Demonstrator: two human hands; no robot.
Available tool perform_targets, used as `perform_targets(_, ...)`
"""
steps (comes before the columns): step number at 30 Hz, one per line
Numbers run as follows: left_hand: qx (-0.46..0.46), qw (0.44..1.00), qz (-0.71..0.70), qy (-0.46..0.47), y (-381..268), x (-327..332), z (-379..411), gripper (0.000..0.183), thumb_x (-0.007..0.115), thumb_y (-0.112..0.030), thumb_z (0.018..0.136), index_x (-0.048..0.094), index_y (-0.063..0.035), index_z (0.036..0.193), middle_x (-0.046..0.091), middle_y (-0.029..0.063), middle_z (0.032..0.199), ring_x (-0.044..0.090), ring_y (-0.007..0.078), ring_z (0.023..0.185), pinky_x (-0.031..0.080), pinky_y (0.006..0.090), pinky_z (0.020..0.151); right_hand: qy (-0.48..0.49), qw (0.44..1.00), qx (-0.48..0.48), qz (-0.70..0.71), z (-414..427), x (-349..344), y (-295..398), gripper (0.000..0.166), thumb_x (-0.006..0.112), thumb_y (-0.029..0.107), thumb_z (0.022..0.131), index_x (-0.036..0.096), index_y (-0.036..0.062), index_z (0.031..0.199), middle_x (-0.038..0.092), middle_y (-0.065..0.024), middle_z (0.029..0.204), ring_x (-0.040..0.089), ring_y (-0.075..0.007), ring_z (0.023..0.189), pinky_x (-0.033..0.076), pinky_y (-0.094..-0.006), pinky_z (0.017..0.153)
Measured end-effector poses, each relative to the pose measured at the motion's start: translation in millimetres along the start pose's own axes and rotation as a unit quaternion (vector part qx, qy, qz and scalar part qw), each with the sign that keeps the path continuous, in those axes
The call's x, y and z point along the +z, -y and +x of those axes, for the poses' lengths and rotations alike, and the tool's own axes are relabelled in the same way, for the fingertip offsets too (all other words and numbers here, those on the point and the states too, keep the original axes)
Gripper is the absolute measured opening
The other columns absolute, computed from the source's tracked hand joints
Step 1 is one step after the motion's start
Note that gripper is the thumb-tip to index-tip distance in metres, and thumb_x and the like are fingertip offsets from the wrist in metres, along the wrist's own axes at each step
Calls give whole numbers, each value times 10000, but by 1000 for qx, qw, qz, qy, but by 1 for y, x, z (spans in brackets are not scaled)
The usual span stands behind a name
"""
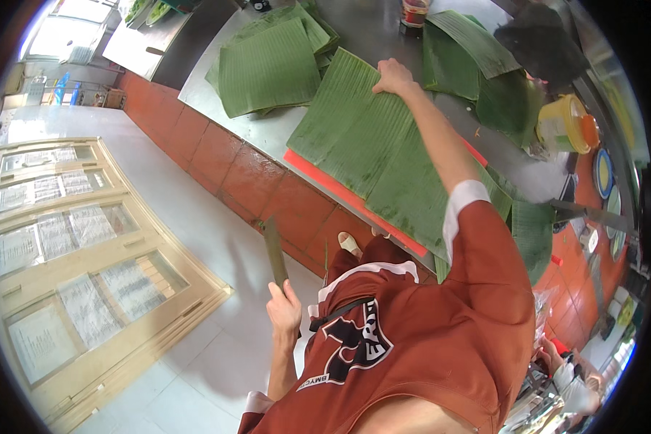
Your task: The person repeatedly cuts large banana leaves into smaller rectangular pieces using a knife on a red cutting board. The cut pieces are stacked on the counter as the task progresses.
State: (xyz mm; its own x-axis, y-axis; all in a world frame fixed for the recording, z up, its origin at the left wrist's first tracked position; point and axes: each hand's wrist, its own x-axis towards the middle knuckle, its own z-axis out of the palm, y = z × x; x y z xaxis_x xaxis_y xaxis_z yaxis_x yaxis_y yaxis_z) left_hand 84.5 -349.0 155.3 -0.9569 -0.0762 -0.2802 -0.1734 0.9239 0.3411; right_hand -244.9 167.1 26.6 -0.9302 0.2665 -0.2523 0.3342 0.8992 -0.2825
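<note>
My left hand [284, 310] is closed around a knife, held away from the table beside my body. Its blade [274, 244] points away from me; the handle is mostly hidden in my fist. At the far edge of a cut banana leaf [339, 116], my right hand [395, 77] grips with the thumb on top and the fingers curled at the rim. Another banana leaf panel [412, 190] lies nearer to me, partly covered by my forearm. Both lie over a red board [352, 202], whose edges show along the sides.
Banana leaf stacks lie to the left [268, 68] and right [450, 59] on the metal table [211, 89]. A jar [414, 13] stands at the back. A yellow bucket [561, 125] is at the right. Left are a tiled floor [211, 146] and a cream panelled door [114, 238]. Another person's arm [550, 355] shows lower right.
</note>
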Motion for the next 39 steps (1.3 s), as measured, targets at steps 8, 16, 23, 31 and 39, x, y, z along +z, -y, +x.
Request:
perform_targets(8,-45,992,-99,-70,13,-22,14,220,544,-185,1044,468,-9,935,554,198,557,581,419,486,400,482,446,82,911,-307,262,-44,-195,109,362,731,246,899,610,11,1147,674,-56,1011,625,-157,957,496,-345,842)
perform_targets(16,-52,987,-144,-53,26,-61,120,252,519,-207,1062,439,8,958,557,231,589,570,423,514,405,490,493,-111,746,-127,644,53,-207,153,334,687,197,955,620,22,1233,677,-58,1095,647,-202,1031,530,-365,897)
perform_targets(23,-18,984,-172,-45,51,-92,206,290,529,-244,1061,447,19,971,588,268,657,590,463,591,419,517,557,-282,485,60,825,93,-39,226,369,639,17,896,598,-8,1262,661,-122,1159,664,-284,987,563,-469,916)
perform_targets(31,4,985,-166,38,40,-81,254,336,619,-297,1012,528,26,1031,636,195,727,614,342,620,455,461,591,24,788,206,580,9,54,251,298,703,284,873,718,3,972,720,-135,925,706,-284,802,568,-397,659)
perform_targets(39,208,915,-209,276,-166,73,242,704,878,-424,746,598,56,1179,703,218,1037,680,355,972,517,437,883,-379,837,388,73,-309,60,-15,286,705,278,859,686,43,1022,693,-185,1077,620,-369,1078,478,-478,956)
